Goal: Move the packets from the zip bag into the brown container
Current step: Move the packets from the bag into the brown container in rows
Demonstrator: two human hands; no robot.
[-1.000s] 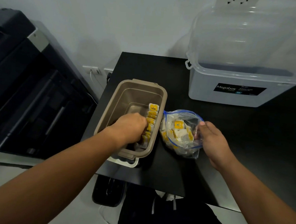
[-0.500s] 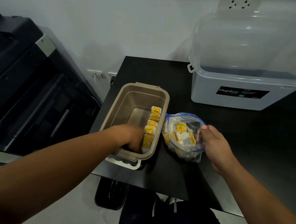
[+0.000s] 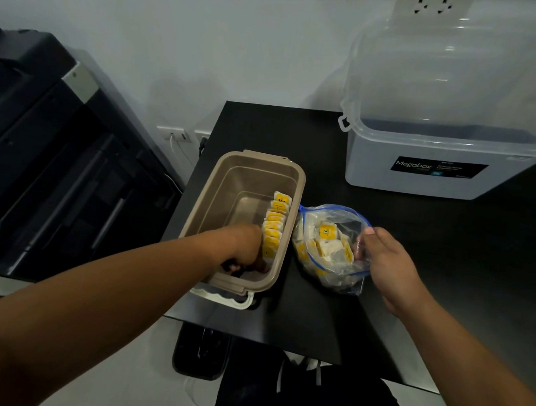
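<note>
A: Moved: left hand now deeper in the brown container's near end, fingers curled; can't tell if it holds anything.
B: And right hand?
A: Pinches zip bag rim, probably to keep the mouth open. Packets stand along the container's right wall, more in the bag.

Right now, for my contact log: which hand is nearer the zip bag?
Right. The right hand pinches the zip bag at its right edge; the left hand is inside the brown container, left of the bag, not touching it.
</note>
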